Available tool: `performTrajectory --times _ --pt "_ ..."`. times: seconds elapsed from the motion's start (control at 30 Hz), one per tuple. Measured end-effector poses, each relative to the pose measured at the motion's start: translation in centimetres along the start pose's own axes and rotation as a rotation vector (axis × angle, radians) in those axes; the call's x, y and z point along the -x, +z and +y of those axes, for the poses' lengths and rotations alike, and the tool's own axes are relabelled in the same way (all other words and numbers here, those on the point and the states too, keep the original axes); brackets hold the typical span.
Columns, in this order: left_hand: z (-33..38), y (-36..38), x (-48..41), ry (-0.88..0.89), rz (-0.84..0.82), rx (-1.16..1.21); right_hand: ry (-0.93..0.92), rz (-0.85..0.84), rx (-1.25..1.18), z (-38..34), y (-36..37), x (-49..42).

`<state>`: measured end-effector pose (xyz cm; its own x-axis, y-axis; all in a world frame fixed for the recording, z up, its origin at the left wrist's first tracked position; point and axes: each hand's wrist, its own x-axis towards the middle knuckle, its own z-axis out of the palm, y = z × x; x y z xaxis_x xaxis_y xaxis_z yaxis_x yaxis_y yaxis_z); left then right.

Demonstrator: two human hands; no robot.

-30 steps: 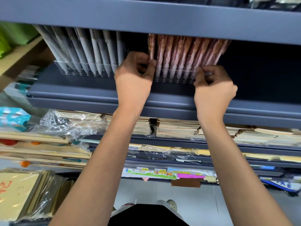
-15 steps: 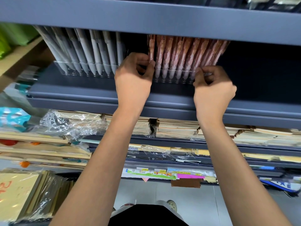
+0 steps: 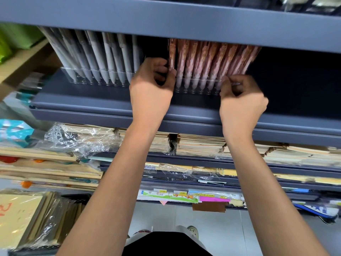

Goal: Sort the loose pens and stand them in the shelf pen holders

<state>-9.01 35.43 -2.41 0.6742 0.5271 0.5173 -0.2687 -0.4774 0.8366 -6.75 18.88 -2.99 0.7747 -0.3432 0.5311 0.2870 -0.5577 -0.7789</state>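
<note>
Pens [image 3: 208, 63] in pink stand in the clear holder [image 3: 199, 85], long axes 6-to-12 o'clock, at 12 o'clock of the left hand [image 3: 151, 87], which pinches the leftmost pen [image 3: 172, 52], and the right hand [image 3: 241, 100], curled at the holder's 3 o'clock end, hold unclear.

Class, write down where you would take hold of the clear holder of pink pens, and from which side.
Grip the clear holder at its two short ends, coming from the open front: it is long and low, pink pens fill its top, and the upper shelf blocks overhead reach.
</note>
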Motion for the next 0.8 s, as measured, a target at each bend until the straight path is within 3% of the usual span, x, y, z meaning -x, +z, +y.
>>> performTrajectory --times 0.3,0.63,0.8 --pt "-1.7 -4.5 1.5 0.007 -0.047 -0.112 0.001 0.025 -0.157 -1.0 -0.4 1.9" --pt "-6.9 -16.3 -3.2 -0.020 0.090 -0.198 -0.039 -0.302 -0.229 -9.5 7.2 7.9" --pt "-8.9 -18.9 -6.6 -0.091 0.103 -0.116 -0.021 -0.194 -0.204 -12.5 11.6 8.8"
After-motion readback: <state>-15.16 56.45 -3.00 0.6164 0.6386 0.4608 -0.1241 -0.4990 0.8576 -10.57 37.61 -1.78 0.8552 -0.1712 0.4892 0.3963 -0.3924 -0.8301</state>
